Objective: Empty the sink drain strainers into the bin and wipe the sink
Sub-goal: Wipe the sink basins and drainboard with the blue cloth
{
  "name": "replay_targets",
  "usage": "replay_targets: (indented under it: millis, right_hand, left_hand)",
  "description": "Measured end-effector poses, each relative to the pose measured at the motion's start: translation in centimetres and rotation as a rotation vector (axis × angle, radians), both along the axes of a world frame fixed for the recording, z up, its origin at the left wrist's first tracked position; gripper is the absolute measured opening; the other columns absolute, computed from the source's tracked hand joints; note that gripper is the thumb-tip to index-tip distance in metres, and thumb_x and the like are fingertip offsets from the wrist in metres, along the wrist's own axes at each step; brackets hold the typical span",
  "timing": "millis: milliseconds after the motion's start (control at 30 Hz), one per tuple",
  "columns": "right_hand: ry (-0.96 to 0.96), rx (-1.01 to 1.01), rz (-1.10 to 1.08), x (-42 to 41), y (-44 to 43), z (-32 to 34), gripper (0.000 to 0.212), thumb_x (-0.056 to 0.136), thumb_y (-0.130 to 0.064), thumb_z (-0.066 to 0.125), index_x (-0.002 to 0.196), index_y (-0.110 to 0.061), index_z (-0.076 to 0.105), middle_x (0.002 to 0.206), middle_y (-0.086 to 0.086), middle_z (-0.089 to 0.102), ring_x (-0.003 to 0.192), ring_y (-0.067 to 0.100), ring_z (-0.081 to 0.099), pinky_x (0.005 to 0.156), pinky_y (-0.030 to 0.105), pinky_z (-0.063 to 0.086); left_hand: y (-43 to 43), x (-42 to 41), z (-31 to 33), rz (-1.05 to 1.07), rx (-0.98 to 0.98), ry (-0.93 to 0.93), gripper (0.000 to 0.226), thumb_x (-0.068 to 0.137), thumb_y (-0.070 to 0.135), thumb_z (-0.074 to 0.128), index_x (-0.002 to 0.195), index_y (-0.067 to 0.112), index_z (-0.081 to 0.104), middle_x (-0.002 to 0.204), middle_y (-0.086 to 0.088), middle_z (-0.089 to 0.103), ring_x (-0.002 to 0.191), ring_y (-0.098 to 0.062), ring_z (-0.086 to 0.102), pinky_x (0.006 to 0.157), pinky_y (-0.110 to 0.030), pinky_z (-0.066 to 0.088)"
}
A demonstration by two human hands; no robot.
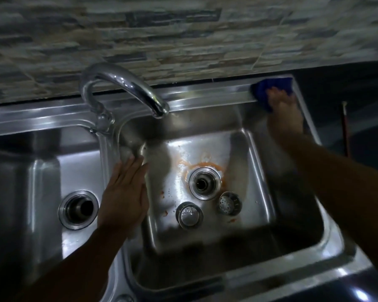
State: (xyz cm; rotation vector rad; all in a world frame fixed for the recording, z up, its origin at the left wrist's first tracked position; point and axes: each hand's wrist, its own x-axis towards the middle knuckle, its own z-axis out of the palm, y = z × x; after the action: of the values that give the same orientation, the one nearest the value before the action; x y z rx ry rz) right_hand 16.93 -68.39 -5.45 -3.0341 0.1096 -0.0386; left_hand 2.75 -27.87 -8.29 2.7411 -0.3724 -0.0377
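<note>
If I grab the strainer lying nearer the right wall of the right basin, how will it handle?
The strainer looks like thin perforated metal, so probably light and stiff. Droplets on the basin floor suggest it is wet, likely slippery. It seems tilted on its round body, so a push may roll it.

Two strainers [189,215] [229,203] lie in the right basin [258,162], just in front of its drain [204,183]. The left basin [42,171] lies beside it, the faucet [122,88] behind the divider between them, reaching over the right basin.
</note>
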Motion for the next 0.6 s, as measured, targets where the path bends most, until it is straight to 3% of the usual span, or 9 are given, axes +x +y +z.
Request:
replay_targets:
  millis: [67, 167, 233, 400, 500, 600]
  right_hand:
    - [0.026, 0.021, -0.121, 0.5, -0.9, 1.0, 0.055, 0.092, 0.007, 0.052, 0.145, -0.007, 0.046, 0.15, 0.016, 0.047, 0.139, 0.036, 0.04, 0.117, 0.046, 0.032]
    - [0.129, 0.066, -0.166, 0.9, 1.7, 1.2, 0.06, 0.094, 0.0, 0.053, 0.151, -0.002, 0.034, 0.159, 0.017, 0.032, 0.147, 0.034, 0.029, 0.124, 0.043, 0.017]
    - [0.153, 0.044, -0.123, 0.4, 2.8, 1.0, 0.071, 0.092, -0.003, 0.058, 0.155, -0.002, 0.024, 0.163, 0.016, 0.023, 0.151, 0.033, 0.02, 0.125, 0.042, 0.01]
    - [0.282, -0.048, -0.025, 0.9, -0.6, 2.5, 0.08, 0.09, 0.003, 0.06, 0.158, -0.007, 0.02, 0.165, 0.012, 0.019, 0.153, 0.029, 0.018, 0.126, 0.039, 0.013]
    - [0.268, -0.036, -0.025, -1.0, -2.4, 2.5, 0.072, 0.093, -0.001, 0.058, 0.157, -0.009, 0.025, 0.164, 0.01, 0.022, 0.152, 0.029, 0.022, 0.124, 0.041, 0.02]
    - [0.205, -0.033, -0.022, -7.2, -2.4, 1.8, 0.06, 0.09, 0.001, 0.058, 0.148, -0.004, 0.043, 0.157, 0.013, 0.037, 0.145, 0.036, 0.034, 0.118, 0.045, 0.029]
  left_hand:
    - [-0.1, 0.1, 0.0, -0.009, 0.011, -0.015, 0.049, 0.098, 0.017, 0.038, 0.143, 0.004, 0.055, 0.153, -0.014, 0.05, 0.148, -0.031, 0.04, 0.124, -0.052, 0.027]
    - [-0.1, 0.0, -0.1, -0.015, 0.029, -0.029, 0.049, 0.097, 0.016, 0.04, 0.142, 0.003, 0.056, 0.151, -0.015, 0.052, 0.147, -0.032, 0.042, 0.124, -0.052, 0.027]
    - [-0.2, 0.0, 0.0, -0.009, 0.029, -0.028, 0.049, 0.097, 0.016, 0.038, 0.14, 0.002, 0.057, 0.15, -0.016, 0.053, 0.146, -0.033, 0.044, 0.124, -0.052, 0.027]
    - [-0.3, 0.1, 0.1, -0.024, 0.031, -0.062, 0.05, 0.097, 0.018, 0.035, 0.137, 0.001, 0.06, 0.146, -0.018, 0.056, 0.142, -0.036, 0.048, 0.124, -0.053, 0.028]
    - [-0.4, 0.1, 0.4, -0.027, 0.038, -0.056, 0.048, 0.096, 0.015, 0.038, 0.137, 0.001, 0.06, 0.146, -0.019, 0.056, 0.143, -0.036, 0.046, 0.123, -0.054, 0.028]
    - [-0.5, 0.0, 0.6, -0.028, 0.05, -0.041, 0.047, 0.096, 0.013, 0.04, 0.137, 0.0, 0.06, 0.147, -0.021, 0.055, 0.144, -0.037, 0.045, 0.124, -0.053, 0.027]
